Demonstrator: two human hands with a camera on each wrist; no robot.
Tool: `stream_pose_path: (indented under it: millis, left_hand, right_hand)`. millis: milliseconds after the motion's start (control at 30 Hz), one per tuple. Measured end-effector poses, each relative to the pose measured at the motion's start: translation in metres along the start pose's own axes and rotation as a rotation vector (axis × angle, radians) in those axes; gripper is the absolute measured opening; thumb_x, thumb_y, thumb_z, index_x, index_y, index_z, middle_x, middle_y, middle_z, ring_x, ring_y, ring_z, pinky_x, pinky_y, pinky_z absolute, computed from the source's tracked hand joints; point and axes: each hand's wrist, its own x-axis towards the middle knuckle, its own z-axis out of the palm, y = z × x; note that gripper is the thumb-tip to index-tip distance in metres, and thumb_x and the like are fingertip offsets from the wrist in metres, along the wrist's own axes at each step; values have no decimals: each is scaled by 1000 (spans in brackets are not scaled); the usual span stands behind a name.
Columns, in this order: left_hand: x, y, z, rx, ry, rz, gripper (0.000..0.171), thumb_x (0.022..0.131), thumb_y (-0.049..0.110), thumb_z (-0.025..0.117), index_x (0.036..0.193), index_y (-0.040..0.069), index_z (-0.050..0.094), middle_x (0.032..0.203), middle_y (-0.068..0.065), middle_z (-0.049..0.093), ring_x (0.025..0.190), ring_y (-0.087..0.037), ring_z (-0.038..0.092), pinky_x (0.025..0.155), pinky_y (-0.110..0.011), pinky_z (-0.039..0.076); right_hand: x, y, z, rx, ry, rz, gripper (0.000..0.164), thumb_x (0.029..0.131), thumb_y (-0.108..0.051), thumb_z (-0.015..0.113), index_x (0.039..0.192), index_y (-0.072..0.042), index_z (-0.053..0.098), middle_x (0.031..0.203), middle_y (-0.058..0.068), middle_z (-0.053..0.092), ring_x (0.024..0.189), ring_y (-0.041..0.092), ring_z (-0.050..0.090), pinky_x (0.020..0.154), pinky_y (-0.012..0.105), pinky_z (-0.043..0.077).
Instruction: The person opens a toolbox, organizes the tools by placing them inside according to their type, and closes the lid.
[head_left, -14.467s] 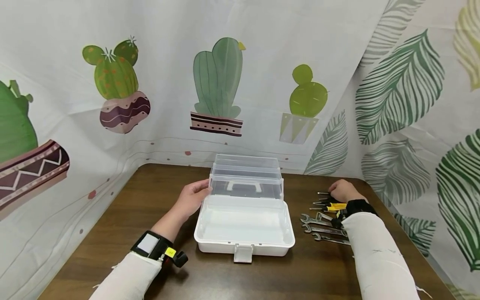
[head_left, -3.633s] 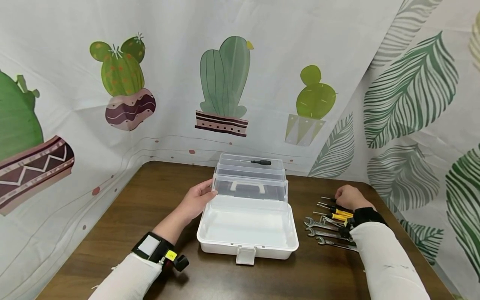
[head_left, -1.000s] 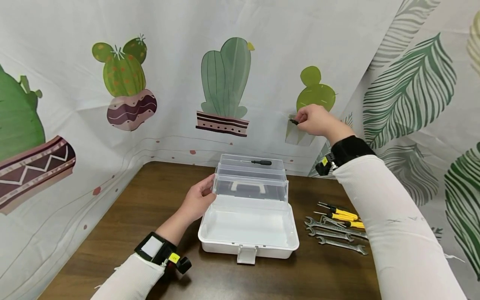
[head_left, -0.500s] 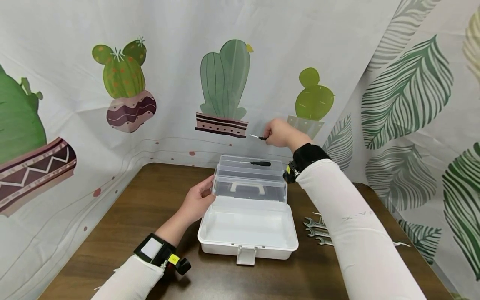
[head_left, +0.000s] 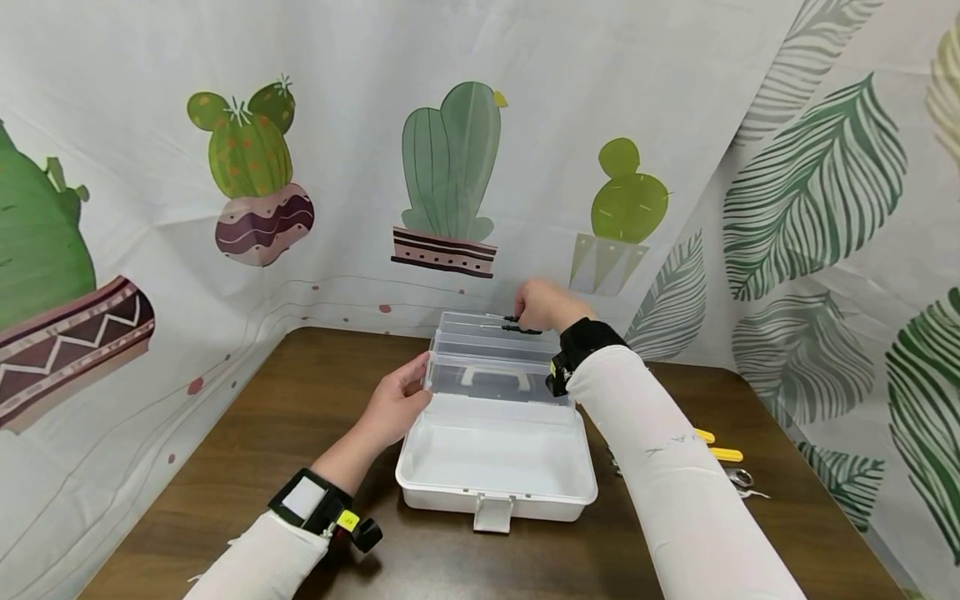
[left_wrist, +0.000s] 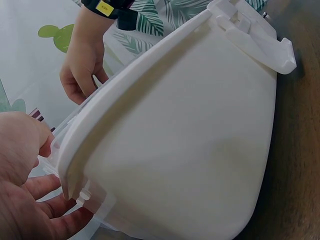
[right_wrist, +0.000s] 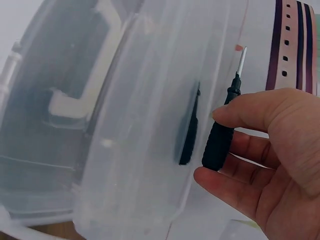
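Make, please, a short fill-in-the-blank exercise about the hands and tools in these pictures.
1. The right hand holds a ____-handled screwdriver.
2. Another screwdriver lies near it, so the right wrist view shows ____ in total.
3. The left hand grips the edge of the clear lid, which is not closed but ____.
4. The two tool handles visible on the table are ____.

Missing words: black; two; open; yellow.

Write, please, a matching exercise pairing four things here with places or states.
1. bare left hand
2. bare right hand
3. white plastic latch
4. yellow tool handles

A. on the brown wooden table
B. at the left edge of the clear plastic lid
C. gripping a black-handled screwdriver
D. on the front of the white rectangular box

Pairs: 1B, 2C, 3D, 4A
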Motion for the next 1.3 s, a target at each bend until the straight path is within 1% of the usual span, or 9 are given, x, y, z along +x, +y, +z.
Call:
stream_pose_path:
  millis: [133, 233, 533, 733, 800, 967, 1033, 1200, 1300]
  left_hand:
    - [0, 1, 0, -13, -5, 4, 64, 100, 7, 55, 161, 17, 37, 157, -19, 50, 133, -41, 58, 102, -47, 55]
    - [0, 0, 0, -21, -4, 7, 64, 100, 6, 56, 160, 16, 38, 156, -19, 50, 132, -42, 58, 100, -46, 55]
    - [1, 0, 0, -20, -7, 5, 65, 99, 5, 54, 161, 17, 37, 154, -19, 52, 124, -39, 63, 91, -38, 58]
    - [1, 0, 0, -18, -2, -17, 65, 99, 8, 55, 161, 21, 38, 155, -17, 51, 128, -39, 61, 94, -40, 57]
    - [2, -1, 0, -18, -4, -23, 65, 99, 9, 55, 160, 22, 38, 156, -16, 51, 128, -39, 61, 95, -41, 57]
    - [1, -1, -1, -12, -1, -20, 65, 99, 9, 56, 161, 21, 38, 155, -15, 52, 126, -36, 63, 96, -42, 57]
    - [1, 0, 0, -13, -1, -20, 65, 99, 9, 56, 160, 21, 38, 155, -15, 52, 126, -35, 63, 96, -42, 57]
    - [0, 1, 0, -11, -5, -22, 65, 99, 9, 55, 161, 21, 37, 156, -15, 52, 126, -34, 63, 95, -40, 57]
    - [0, 1, -1, -7, -3, -27, 65, 99, 10, 56, 161, 22, 37, 156, -15, 52, 125, -33, 63, 95, -41, 57]
  right_hand:
    - [2, -3, 6, 6, -32, -6, 17, 83, 0, 60, 82, -12, 72, 83, 3, 65, 70, 18, 53, 64, 31, 44]
    - [2, -4, 9, 19, -45, 0, 20, 79, 4, 55, 76, -12, 68, 77, 2, 61, 66, 17, 51, 60, 30, 43]
    - [4, -2, 16, -35, -32, -1, 22, 79, 4, 57, 68, -15, 60, 74, -2, 55, 70, 17, 48, 62, 29, 41]
    - [6, -3, 17, -61, -26, -16, 25, 79, 4, 55, 64, -16, 59, 71, -3, 54, 70, 17, 46, 63, 29, 41]
    - [6, -3, 17, -68, -34, -16, 28, 80, 4, 55, 62, -17, 56, 69, -4, 51, 68, 17, 43, 63, 29, 39]
    - [8, -6, 19, -88, -47, -15, 33, 80, 6, 53, 59, -18, 45, 65, -4, 39, 65, 16, 35, 61, 29, 34]
    - [8, -6, 20, -90, -47, -8, 33, 81, 5, 54, 60, -18, 46, 66, -4, 40, 66, 17, 35, 61, 29, 34]
    - [7, -9, 20, -84, -31, 16, 24, 84, 4, 57, 69, -14, 60, 75, -1, 55, 72, 18, 46, 65, 30, 42]
    - [4, -12, 18, -82, -30, 23, 22, 84, 4, 56, 71, -13, 60, 78, 0, 56, 74, 19, 47, 67, 31, 42]
